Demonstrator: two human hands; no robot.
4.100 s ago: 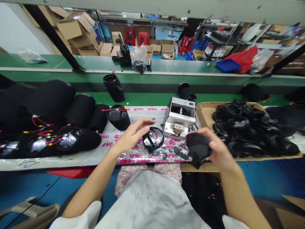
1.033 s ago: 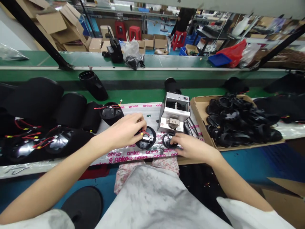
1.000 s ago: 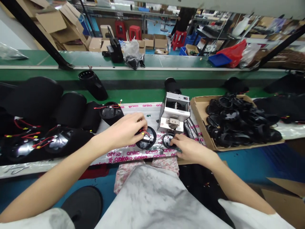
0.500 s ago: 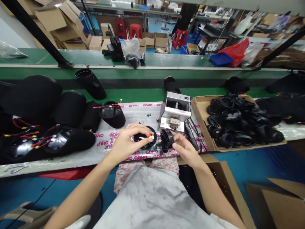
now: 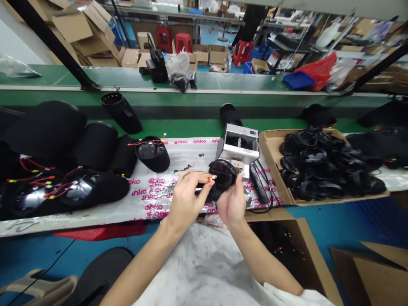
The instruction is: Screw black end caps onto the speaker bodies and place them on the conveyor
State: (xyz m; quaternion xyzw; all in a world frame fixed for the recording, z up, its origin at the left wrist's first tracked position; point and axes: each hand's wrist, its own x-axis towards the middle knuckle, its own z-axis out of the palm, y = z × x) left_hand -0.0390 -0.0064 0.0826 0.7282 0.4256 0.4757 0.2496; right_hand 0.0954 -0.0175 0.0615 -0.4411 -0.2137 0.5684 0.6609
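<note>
Centre frame, above the printed sheet [image 5: 153,199]: right hand [image 5: 232,203] cups black housing [image 5: 223,175] from below, closed on it. Left hand [image 5: 186,196] pinches its connector [image 5: 210,179]. Prob. light, rigid plastic; wires fragile — grip by rim.

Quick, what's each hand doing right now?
Left hand: closed, pinching a small wire connector.
Right hand: closed around a black round part.
</note>
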